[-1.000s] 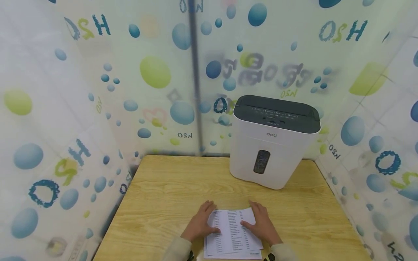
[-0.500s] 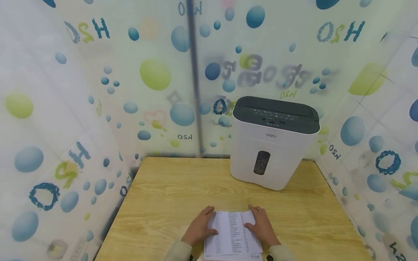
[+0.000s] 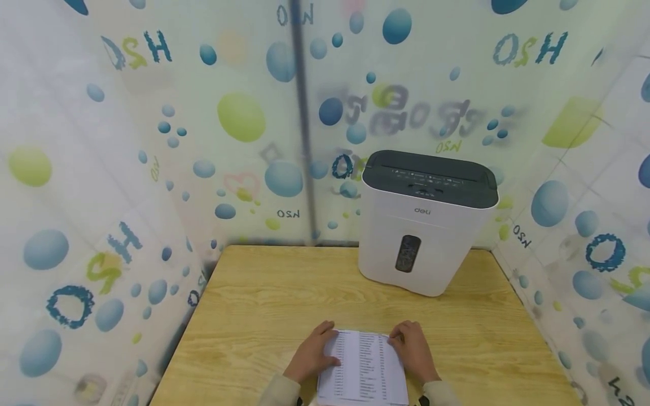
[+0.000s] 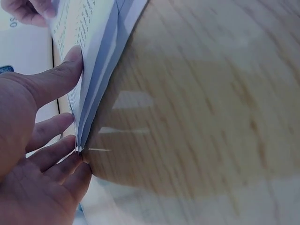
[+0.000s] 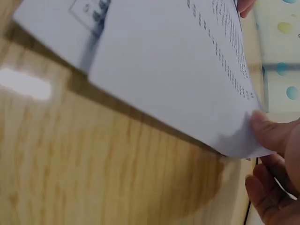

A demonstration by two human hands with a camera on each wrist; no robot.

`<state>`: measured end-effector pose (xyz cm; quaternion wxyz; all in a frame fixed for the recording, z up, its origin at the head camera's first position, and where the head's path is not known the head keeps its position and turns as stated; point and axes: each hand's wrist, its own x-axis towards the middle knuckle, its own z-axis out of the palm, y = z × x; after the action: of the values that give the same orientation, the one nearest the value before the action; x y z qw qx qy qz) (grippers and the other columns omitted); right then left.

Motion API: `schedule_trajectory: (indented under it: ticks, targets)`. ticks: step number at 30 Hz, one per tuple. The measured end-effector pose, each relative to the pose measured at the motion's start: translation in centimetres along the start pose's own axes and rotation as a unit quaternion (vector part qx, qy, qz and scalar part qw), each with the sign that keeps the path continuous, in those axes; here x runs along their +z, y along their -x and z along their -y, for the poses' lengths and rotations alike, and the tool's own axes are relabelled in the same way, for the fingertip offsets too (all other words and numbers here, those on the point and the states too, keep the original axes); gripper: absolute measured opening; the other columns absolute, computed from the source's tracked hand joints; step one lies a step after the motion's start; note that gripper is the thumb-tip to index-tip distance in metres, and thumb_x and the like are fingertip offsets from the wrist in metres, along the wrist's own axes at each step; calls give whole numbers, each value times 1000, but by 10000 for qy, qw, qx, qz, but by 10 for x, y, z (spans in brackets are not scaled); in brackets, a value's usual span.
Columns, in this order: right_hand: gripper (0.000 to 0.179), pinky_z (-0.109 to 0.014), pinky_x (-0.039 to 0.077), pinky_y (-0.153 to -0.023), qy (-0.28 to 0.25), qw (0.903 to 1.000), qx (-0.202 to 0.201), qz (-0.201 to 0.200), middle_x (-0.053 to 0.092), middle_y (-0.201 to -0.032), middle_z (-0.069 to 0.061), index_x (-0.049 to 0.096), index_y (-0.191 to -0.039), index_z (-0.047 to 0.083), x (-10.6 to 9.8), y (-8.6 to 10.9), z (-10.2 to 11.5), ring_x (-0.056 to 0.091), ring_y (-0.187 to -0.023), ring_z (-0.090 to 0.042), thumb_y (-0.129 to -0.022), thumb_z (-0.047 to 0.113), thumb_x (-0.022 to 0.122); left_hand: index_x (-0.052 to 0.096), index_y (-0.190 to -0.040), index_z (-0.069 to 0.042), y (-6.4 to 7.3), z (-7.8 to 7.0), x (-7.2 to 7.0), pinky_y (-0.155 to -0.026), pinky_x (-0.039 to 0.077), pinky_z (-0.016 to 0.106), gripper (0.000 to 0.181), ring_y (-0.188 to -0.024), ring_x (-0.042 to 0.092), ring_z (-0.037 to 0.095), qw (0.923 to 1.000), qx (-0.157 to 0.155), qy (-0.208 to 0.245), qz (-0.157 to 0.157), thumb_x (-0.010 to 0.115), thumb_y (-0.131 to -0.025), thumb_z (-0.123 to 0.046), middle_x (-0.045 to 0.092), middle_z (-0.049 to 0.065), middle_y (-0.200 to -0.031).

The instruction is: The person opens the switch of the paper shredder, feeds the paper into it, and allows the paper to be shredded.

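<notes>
A small stack of printed paper sheets [image 3: 361,366] lies at the table's near edge, covered in columns of text. My left hand [image 3: 313,353] holds its left side; in the left wrist view the thumb [image 4: 65,75] lies on top and the other fingers reach along the edge, where several layers fan slightly apart. At the far right corner my right hand [image 3: 413,351] pinches the top sheet [image 5: 164,79] between thumb and fingers, and that corner bends up. Beneath it, another sheet [image 5: 56,33] with a printed box sticks out in the right wrist view.
A white paper shredder [image 3: 426,237] with a dark top and a small front window stands at the back right of the wooden table [image 3: 264,299]. Curtains [image 3: 238,158] printed with coloured dots enclose the table at the back and both sides.
My right hand has gone from resting flat along the stack's right side to pinching the top sheet's far right corner. The top sheet lies straighter over the others. My left hand stays put.
</notes>
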<state>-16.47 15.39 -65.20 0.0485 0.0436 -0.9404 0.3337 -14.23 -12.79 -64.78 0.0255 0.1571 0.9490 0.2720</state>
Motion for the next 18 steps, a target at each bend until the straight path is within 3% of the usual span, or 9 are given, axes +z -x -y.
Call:
schedule_trajectory:
  ticks: [5,9,14,18]
  targets:
    - [13,-21,49,-68,-894,9960,17,93,68,-82,9,70,-85,19,-6,2,0,58,-77,-5,-91,8,75,61,-137,-2,0,2,2,-114,44,48,75,-141,50,36,9997,120,70,-191,92,-73,-25,54,15,-150]
    - [17,-21,50,-68,-1360,9902,141,293,69,-83,10,69,-86,22,-10,1,-3,60,-75,-4,-93,7,73,60,-137,-1,0,2,1,-113,44,50,76,-138,53,38,9991,116,224,-332,92,-72,-23,56,17,-147]
    - [9,-20,47,-71,-1540,9855,325,628,71,-91,10,69,-88,21,-12,0,-7,58,-79,-6,-95,15,72,63,-122,-4,-1,2,-1,-102,52,50,57,-121,63,36,9978,-25,446,-487,90,-74,-16,65,15,-129]
    - [6,-20,46,-74,-1703,9823,271,735,70,-93,10,69,-92,17,-13,0,-9,57,-79,-6,-94,21,73,65,-105,-7,-3,4,-1,-87,57,41,35,-102,67,27,9954,62,472,-827,86,-76,-9,68,7,-111]
